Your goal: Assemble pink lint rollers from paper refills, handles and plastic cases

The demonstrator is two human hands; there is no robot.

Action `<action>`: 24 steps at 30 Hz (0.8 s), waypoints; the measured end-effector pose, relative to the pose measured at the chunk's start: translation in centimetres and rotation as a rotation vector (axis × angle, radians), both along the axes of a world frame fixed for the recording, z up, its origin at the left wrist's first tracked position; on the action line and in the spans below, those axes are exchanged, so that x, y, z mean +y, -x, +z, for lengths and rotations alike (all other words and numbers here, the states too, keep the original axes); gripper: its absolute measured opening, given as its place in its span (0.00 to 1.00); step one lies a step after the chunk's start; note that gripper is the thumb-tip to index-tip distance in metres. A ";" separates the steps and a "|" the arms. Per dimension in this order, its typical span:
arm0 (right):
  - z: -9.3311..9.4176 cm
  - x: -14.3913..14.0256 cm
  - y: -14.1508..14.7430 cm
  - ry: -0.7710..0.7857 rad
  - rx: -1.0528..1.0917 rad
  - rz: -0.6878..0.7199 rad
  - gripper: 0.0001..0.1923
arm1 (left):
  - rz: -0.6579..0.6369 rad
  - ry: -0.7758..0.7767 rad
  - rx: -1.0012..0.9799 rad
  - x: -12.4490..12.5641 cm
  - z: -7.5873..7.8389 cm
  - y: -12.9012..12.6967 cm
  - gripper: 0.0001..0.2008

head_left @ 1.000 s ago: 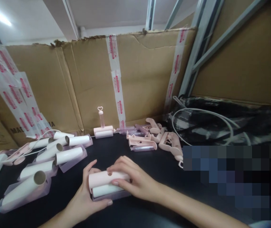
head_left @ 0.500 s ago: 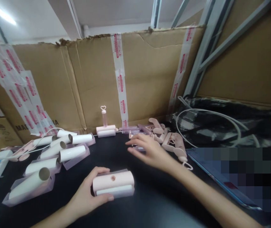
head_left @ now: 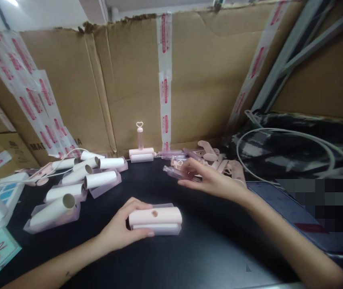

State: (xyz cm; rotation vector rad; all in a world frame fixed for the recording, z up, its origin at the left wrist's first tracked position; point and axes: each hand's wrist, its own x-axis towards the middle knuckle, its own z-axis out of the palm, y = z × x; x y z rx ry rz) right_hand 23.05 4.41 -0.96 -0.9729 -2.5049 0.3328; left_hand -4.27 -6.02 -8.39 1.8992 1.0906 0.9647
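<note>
Left hand [head_left: 123,225] has its thumb on the near side and its fingers over the far side of a pink roller [head_left: 165,216], holding it by its left end, so most of the roller reaches out to the right of that hand, small round hole facing up. Under the pink cover a strip of white shows, with clear plastic around it. Right hand [head_left: 209,179], farther off and to the right of the roller, has its thumb and fingers closed on a clear plastic piece [head_left: 171,172] that pokes out leftward past the fingertips; whether it is off the table [head_left: 147,265] I cannot tell. Pink parts [head_left: 210,156] lie heaped just beyond the right hand. Straight past the left hand, near the cardboard [head_left: 135,88], stands another roller [head_left: 141,151] with its heart-topped handle upright. White paper rolls [head_left: 103,180] in clear trays lie to the left hand's far left.
</note>
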 end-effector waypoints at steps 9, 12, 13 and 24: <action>6.1 -4.9 4.7 0.031 -0.269 0.271 0.10 | 0.037 0.091 -0.086 -0.1 -0.3 0.0 0.41; 7.8 -5.1 6.2 -0.003 -0.422 0.293 0.08 | 0.040 0.112 -0.075 0.0 -0.2 0.1 0.39; 8.3 -5.2 6.8 -0.011 -0.463 0.303 0.07 | 0.043 0.116 -0.073 0.0 -0.1 0.1 0.39; 8.4 -7.3 10.6 -0.082 -0.562 0.299 0.08 | 0.093 0.089 -0.070 0.0 0.5 0.1 0.25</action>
